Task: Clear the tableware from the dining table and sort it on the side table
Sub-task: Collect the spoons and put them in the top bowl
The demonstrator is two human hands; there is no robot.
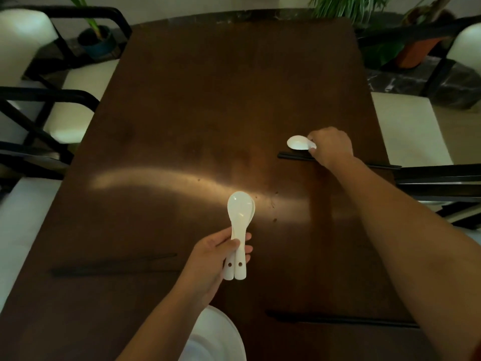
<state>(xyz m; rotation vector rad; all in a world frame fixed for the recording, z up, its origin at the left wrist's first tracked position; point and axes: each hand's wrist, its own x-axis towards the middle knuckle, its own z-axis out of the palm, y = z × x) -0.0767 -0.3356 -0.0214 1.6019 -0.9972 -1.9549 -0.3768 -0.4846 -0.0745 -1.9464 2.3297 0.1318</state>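
My left hand (213, 259) grips stacked white ceramic spoons (239, 217) by their handles above the dark wooden dining table (208, 100); bowls point away from me. My right hand (330, 148) reaches to the table's right side and closes on the handle of another white spoon (298, 143), whose bowl points left. Just in front of that spoon lies a pair of black chopsticks (294, 156), partly under my wrist. Another black pair (338, 320) lies near the right front edge, and a third (112, 265) at the left front.
A white plate or bowl (221, 337) shows at the table's near edge under my left forearm. Chairs with cream cushions and black frames (78, 82) (406, 131) flank the table. Potted plants (97, 39) (416, 48) stand beyond the far end.
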